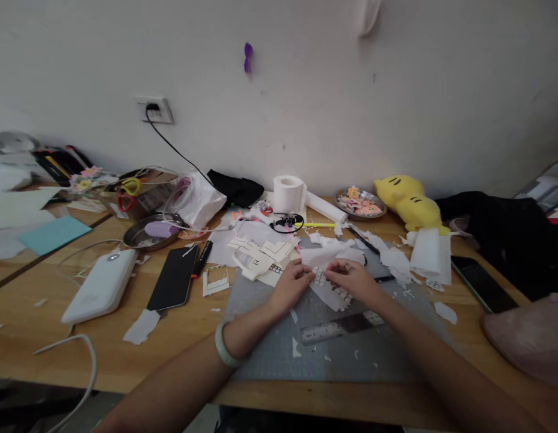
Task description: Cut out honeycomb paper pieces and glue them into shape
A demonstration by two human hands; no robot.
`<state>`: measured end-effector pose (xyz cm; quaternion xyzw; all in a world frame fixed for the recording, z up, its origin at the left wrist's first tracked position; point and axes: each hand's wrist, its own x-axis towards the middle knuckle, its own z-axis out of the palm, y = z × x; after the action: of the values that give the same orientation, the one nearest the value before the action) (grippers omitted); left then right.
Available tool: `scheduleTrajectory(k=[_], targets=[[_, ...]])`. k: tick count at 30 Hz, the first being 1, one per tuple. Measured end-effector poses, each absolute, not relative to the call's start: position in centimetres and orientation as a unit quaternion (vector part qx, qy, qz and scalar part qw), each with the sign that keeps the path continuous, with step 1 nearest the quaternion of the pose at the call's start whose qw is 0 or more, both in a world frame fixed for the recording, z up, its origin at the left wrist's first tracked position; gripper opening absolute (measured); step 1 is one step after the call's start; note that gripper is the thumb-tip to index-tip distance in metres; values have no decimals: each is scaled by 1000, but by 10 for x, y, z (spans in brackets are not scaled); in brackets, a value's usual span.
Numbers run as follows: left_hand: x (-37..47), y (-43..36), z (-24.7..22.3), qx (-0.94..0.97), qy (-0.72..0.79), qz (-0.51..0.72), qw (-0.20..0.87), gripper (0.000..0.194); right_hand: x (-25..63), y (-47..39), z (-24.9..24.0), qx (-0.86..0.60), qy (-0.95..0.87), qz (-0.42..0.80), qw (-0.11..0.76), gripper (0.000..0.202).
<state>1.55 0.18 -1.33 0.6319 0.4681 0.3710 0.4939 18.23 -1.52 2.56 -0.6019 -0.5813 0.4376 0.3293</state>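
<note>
Between my two hands is a small white paper cutout (319, 276) with dark grid-like lines. My left hand (293, 281) has its fingertips closed on the cutout's left edge. From the other side, my right hand (351, 279) pinches its right edge. Beneath them lies a white paper sheet (326, 296) on the grey cutting mat (265, 355). More cutouts with black lines (261, 258) are piled just beyond my left hand. A metal ruler (326, 332) rests on the mat nearer to me, partly in shadow.
Paper scraps (396, 264) litter the mat. A black phone (173, 278), a white power bank (101, 285) and a metal dish (150, 234) stand left. Behind are a paper roll (288, 195), a bowl of cutouts (360, 204) and a yellow plush toy (409, 201). Another phone (484, 285) lies right.
</note>
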Motion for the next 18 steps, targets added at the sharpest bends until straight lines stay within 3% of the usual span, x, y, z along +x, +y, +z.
scheduleTrajectory(k=[10,18], targets=[[18,1,-13,695,471,274,469,45,184,-25,12,-650,-477,483,341,14],[22,3,-20,687,472,280,477,54,179,-30,14,-618,-461,539,340,10]])
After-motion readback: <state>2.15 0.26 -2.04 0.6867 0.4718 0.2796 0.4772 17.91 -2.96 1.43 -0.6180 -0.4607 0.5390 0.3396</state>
